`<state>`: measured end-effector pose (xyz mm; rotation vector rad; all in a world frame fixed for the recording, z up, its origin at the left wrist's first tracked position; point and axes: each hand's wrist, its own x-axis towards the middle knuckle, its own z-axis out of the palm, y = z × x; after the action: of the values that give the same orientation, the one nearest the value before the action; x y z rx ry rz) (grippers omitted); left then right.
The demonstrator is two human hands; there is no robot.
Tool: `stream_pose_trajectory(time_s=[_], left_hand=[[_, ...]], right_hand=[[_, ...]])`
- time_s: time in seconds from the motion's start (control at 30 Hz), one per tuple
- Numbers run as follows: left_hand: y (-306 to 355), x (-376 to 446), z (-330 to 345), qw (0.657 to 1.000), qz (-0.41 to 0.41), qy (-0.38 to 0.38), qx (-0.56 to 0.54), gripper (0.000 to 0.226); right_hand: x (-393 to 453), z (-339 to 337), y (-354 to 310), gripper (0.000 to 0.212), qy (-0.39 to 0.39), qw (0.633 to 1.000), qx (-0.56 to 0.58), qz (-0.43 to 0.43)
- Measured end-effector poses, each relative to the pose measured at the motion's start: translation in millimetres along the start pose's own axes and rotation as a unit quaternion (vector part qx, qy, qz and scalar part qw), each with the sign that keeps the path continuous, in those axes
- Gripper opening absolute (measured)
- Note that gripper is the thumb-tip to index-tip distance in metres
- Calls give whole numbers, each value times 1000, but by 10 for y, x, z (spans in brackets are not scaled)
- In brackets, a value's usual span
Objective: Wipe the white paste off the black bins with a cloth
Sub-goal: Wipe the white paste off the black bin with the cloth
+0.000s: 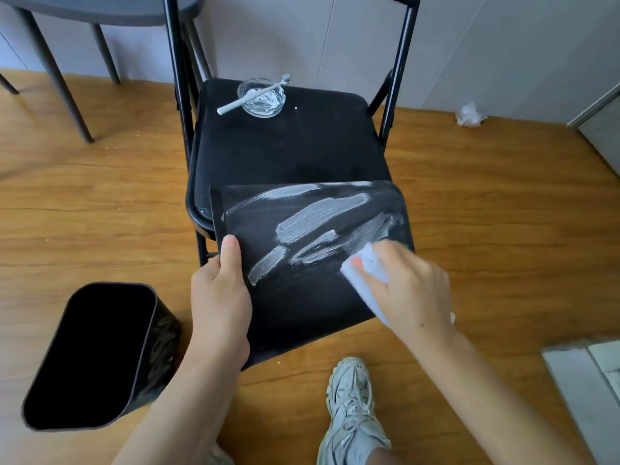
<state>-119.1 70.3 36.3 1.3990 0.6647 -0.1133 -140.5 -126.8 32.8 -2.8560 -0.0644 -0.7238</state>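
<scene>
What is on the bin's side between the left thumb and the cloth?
In the head view, white paste streaks lie on the black bin between the left hand thumb and the cloth held by the right hand.

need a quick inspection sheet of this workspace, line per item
surface: black folding chair seat on a wood floor
job's things: black bin propped on the seat edge, white paste streaks on its upper side; second black bin on the floor at left
clutter: glass dish with a white brush across it; crumpled white wad by the wall
grippers: left hand grips the bin's edge; right hand presses a white cloth on the bin
cables: nothing seen
surroundings: grey table legs, a sneaker
</scene>
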Motion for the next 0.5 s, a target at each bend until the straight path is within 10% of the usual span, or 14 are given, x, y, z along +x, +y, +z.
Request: stream_pose_trajectory(time_s=[0.13,0.5], left_hand=[[-3,-34,18,1000,-10,1,-3,44],[-31,4,-1,999,32,25,37,47]], right_hand=[[350,-20,212,23,22,984,10,174],[-88,-18,-184,35,1,997,14,81]])
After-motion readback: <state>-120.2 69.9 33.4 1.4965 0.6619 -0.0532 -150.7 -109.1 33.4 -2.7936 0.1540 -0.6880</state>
